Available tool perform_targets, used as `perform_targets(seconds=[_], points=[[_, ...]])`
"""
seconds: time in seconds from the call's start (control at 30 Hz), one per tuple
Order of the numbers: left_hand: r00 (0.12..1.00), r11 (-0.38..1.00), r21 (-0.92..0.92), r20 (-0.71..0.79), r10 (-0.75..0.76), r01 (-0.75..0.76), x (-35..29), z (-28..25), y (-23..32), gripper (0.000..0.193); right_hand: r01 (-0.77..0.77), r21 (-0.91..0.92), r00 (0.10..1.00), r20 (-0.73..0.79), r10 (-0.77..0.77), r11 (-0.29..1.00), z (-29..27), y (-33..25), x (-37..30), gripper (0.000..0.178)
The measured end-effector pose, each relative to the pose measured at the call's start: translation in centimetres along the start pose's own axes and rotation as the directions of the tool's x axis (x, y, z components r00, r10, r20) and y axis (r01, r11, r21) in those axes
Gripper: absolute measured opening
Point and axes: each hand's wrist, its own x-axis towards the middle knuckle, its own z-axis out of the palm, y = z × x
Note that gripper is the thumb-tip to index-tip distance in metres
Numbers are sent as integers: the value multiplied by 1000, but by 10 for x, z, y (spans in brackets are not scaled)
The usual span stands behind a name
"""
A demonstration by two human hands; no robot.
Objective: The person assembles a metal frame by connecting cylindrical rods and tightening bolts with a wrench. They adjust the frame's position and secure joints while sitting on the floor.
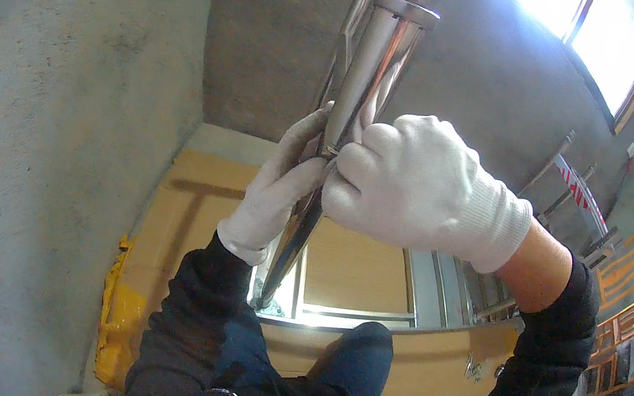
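Observation:
A shiny metal tube stands at a slight tilt in front of me, with a wider metal collar near its upper end. Close along its left side runs a thinner metal tube. My left hand, in a white knit glove, is closed around the tube from the left. My right hand, gloved alike, is curled into a tight pinch against the tube's right side. A small metal bit shows between the hands. Whatever the right fingers pinch is hidden behind the knuckles.
Flattened cardboard covers the floor, with a metal-framed panel on it. Small loose metal parts lie to the right. Wooden chairs and a red-and-white striped strip on metal bars stand farther right. A concrete wall rises on the left.

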Motion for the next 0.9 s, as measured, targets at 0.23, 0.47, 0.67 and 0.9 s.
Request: perform_targets(seconds=[0.23,0.47,0.67,0.9], points=[[989,994,29,99,106,-110,2,-11,-8,54,-407,457,819,-200,538,791,28,-35,-24,14],[992,997,-4,96,79,-79,4,-11,-9,54,-369,688,610,-328,721,625,63,-63,-22,16],[992,995,-20,71,100,-99,5,-12,-15,55,-398,702,528,-352,773,591,73,-71,-15,16],[990,994,-5,85,112,-112,4,-10,-11,55,-398,774,455,-299,839,492,73,-74,-10,12]])
